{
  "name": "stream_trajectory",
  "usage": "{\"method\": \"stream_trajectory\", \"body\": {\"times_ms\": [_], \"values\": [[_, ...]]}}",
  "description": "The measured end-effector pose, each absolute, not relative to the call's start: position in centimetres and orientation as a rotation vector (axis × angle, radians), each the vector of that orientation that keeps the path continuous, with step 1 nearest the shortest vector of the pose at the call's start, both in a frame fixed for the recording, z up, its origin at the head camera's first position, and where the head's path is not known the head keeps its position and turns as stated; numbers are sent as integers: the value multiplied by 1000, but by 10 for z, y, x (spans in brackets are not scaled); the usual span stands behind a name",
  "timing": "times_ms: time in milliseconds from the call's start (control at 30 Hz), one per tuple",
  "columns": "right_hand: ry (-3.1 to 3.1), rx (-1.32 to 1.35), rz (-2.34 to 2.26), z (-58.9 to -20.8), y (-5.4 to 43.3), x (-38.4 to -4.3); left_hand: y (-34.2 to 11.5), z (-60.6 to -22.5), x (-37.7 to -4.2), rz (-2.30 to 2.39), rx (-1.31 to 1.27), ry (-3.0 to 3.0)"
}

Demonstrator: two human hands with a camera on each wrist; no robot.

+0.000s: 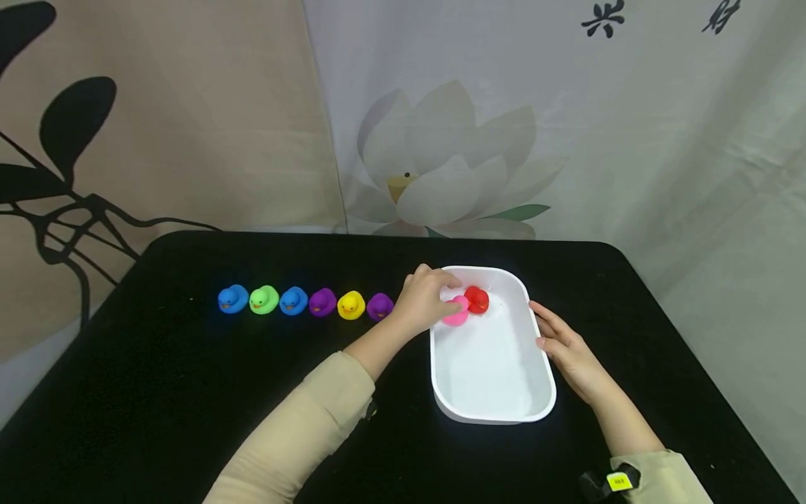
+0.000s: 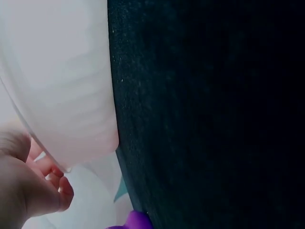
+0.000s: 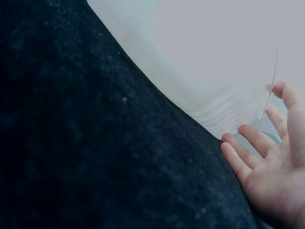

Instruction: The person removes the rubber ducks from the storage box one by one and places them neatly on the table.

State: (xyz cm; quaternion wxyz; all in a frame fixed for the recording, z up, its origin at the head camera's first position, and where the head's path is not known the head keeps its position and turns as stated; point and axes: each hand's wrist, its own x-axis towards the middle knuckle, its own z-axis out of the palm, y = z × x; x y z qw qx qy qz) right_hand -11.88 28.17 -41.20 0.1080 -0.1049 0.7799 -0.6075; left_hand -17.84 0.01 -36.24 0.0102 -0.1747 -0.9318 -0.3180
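Note:
My left hand (image 1: 423, 299) reaches over the left rim of a white tray (image 1: 494, 371). Its thumb overlaps a pink rubber duck (image 1: 456, 316) inside, while the index fingertip stands apart from the thumb; the other fingers are hidden. Beside the pink duck lies a red rubber duck (image 1: 477, 299). In the left wrist view the left hand (image 2: 33, 186) is above the rim, with neither duck visible. My right hand (image 1: 571, 357) touches the tray's right side, its fingers mostly straight and spread against the outer wall in the right wrist view (image 3: 271, 176).
Left of the tray stands a row of rubber ducks: blue (image 1: 233, 299), green (image 1: 264, 299), another blue (image 1: 293, 301), purple (image 1: 322, 302), yellow (image 1: 350, 305) and a second purple (image 1: 380, 306), near my left wrist. A black cloth covers the table (image 1: 157, 392). Printed curtains (image 1: 252, 126) hang behind.

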Motion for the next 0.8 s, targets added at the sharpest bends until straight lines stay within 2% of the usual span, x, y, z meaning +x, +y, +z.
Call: {"method": "stream_trajectory", "body": {"times_ms": [500,800], "values": [[2300,-316,-1793,-411,282,-118,17,-369,-183,-787,-433,-2961],[2284,-325,-1808,-412,283,-119,30,-370,-178,-617,-492,-3069]]}}
